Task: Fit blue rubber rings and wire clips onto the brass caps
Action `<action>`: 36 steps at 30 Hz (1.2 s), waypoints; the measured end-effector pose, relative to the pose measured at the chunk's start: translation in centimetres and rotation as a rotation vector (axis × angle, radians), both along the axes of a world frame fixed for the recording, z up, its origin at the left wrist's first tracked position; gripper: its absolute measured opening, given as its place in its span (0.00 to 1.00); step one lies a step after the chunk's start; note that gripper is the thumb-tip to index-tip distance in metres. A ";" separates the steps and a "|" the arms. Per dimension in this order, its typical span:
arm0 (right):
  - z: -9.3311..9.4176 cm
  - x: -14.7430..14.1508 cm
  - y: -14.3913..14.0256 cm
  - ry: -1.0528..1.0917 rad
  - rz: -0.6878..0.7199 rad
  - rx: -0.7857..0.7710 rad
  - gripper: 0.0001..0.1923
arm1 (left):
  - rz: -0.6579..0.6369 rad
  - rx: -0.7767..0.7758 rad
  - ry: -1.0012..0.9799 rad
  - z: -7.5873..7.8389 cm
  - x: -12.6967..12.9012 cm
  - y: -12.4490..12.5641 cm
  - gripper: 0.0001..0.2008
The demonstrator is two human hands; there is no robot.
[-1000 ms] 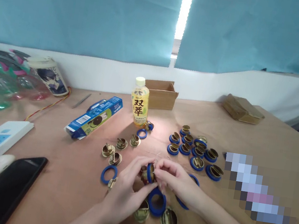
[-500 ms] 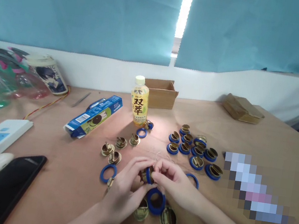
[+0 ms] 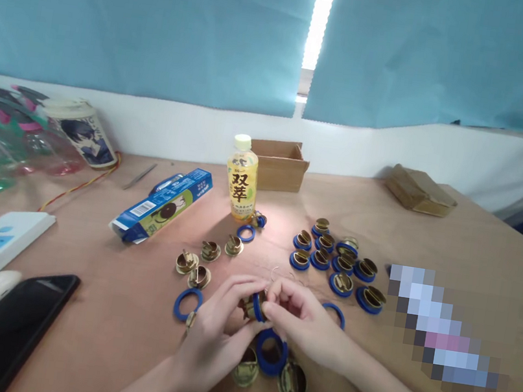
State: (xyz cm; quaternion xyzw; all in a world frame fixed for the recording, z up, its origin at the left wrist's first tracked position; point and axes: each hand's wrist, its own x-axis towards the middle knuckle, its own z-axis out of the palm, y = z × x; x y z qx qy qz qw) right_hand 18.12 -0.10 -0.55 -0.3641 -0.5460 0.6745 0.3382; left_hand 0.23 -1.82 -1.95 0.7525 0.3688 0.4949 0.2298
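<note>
Between my hands a brass fitting with a blue ring [image 3: 257, 305] is held on its side above the table. My left hand [image 3: 221, 324] is closed round it from the left, thumb underneath. The fingers of my right hand [image 3: 298, 316] are pinched together at its right face, and their tips hide part of it. A thin curved strand [image 3: 274, 272] shows just above those fingertips. Below my hands lie a loose blue ring [image 3: 272, 353] and two bare brass fittings, one of them a round brass fitting [image 3: 292, 383]. Another blue ring [image 3: 335, 314] is partly covered by my right hand.
Several brass fittings with blue rings [image 3: 341, 283] stand to the right. Bare brass fittings [image 3: 187, 262] and a blue ring [image 3: 187, 304] lie left. Behind are a drink bottle [image 3: 240, 183], a blue carton [image 3: 161, 206] and a cardboard box [image 3: 280, 174]. A phone [image 3: 5, 331] lies front left.
The whole view has shifted slightly. Both hands keep nearly the same grip on the fitting, which seems turned a little. Nothing on the table has visibly moved.
</note>
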 end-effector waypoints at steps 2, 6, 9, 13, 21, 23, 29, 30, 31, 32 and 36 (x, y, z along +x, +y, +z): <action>0.3 0.1 -0.1 -0.015 0.009 0.010 0.19 | 0.000 0.010 -0.001 0.1 0.0 0.0 0.21; 0.7 0.2 -0.2 0.013 0.008 0.049 0.19 | -0.020 0.029 0.027 0.1 -0.1 0.0 0.21; 0.7 0.2 -0.2 0.006 0.014 0.054 0.19 | -0.035 0.037 0.045 0.0 -0.1 0.1 0.22; 0.5 0.4 -0.2 0.015 0.028 0.051 0.20 | -0.033 0.046 0.039 0.0 -0.1 0.0 0.23; 0.2 0.4 0.0 0.056 0.018 0.026 0.21 | -0.036 -0.090 0.013 -0.1 0.1 -0.3 0.24; 0.3 0.2 0.1 0.069 -0.006 0.038 0.23 | -0.052 -0.135 0.014 0.0 0.1 -0.4 0.26; 0.0 -0.3 0.2 0.059 -0.104 0.047 0.22 | -0.078 -0.155 0.028 0.0 -0.2 -0.6 0.27; 0.0 -0.3 0.2 0.056 -0.114 0.058 0.21 | -0.079 -0.175 0.020 0.0 -0.2 -0.6 0.27; -0.1 -0.3 0.2 0.051 -0.123 0.074 0.20 | -0.084 -0.201 0.007 -0.1 -0.2 -0.6 0.28; -0.1 -0.3 0.1 0.043 -0.133 0.091 0.19 | -0.091 -0.228 -0.008 -0.2 -0.2 -0.6 0.28; 0.1 -0.1 0.0 0.018 -0.161 0.121 0.18 | -0.112 -0.294 -0.070 -0.4 -0.1 -0.6 0.24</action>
